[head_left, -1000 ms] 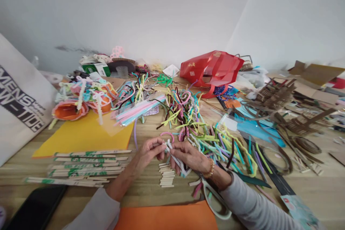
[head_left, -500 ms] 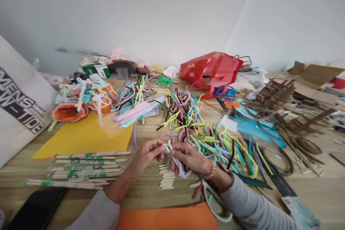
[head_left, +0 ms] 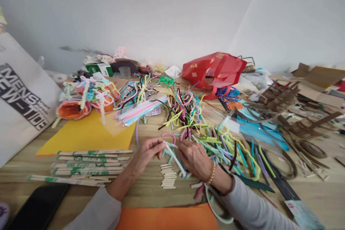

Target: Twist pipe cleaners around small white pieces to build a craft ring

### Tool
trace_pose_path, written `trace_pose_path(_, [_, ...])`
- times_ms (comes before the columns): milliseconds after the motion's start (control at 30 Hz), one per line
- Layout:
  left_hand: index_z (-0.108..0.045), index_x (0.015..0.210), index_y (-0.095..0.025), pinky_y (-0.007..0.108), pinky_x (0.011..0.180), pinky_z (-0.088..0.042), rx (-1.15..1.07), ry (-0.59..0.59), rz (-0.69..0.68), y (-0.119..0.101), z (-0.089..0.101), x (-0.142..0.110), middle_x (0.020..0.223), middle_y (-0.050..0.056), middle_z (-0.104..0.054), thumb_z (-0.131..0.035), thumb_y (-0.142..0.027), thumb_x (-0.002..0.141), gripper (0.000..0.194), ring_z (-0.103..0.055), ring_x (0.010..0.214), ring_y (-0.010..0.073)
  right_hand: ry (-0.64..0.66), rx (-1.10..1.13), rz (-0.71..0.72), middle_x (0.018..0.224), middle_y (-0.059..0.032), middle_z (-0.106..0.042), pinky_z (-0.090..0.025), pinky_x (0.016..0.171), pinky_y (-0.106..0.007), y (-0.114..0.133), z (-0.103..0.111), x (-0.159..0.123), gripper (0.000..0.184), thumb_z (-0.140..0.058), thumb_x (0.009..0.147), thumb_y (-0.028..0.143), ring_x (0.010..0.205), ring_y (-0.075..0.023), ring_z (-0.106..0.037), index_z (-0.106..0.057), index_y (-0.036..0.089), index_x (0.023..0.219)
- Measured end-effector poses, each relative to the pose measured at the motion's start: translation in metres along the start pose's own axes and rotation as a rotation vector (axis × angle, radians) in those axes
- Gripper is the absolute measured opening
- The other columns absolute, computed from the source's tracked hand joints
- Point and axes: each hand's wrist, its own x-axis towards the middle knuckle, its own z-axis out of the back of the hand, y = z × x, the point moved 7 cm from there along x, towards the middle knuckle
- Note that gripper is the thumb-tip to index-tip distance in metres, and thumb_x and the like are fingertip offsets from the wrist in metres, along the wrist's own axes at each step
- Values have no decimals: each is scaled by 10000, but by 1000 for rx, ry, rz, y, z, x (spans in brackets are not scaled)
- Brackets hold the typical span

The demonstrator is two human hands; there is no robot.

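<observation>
My left hand [head_left: 151, 148] is closed in a pinch on the upper end of a white pipe cleaner [head_left: 175, 159]. From there the fuzzy strand slants down to the right, its lower end beside pale blue pieces. My right hand [head_left: 195, 159], with a beaded bracelet on the wrist, is curled palm down just right of it. A short pale stretch of the pipe cleaner runs across to its fingers, whose tips are partly hidden. Below the hands lies a column of short wooden sticks [head_left: 168, 176]. A pink curved pipe cleaner [head_left: 169, 135] rests just beyond them.
Loose coloured pipe cleaners [head_left: 185, 109] spread behind and right of my hands. Scissors [head_left: 215, 210] lie by my right forearm, orange sheets [head_left: 167, 219] in front. Wrapped chopsticks [head_left: 88, 163], yellow sheets [head_left: 88, 133] and a phone [head_left: 37, 206] are leftward. A red bag [head_left: 215, 68] lies behind.
My right hand has moved slightly right and turned palm down, away from the left fingers. The white pipe cleaner, bunched between both hands before, now shows as a straight slanting strand.
</observation>
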Motion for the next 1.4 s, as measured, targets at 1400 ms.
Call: trace_pose_path(1400, [-673,639,-141,240,577,-433,-168,-63,91,-6,-14,-5,556,-5,-631,-772,-285,580,184,-534,529,114,-174,1490,-262,695,7,-600,-415,519,-203,-21,1,7,208,-704,724,314,568,-95,-535,-566,160,729])
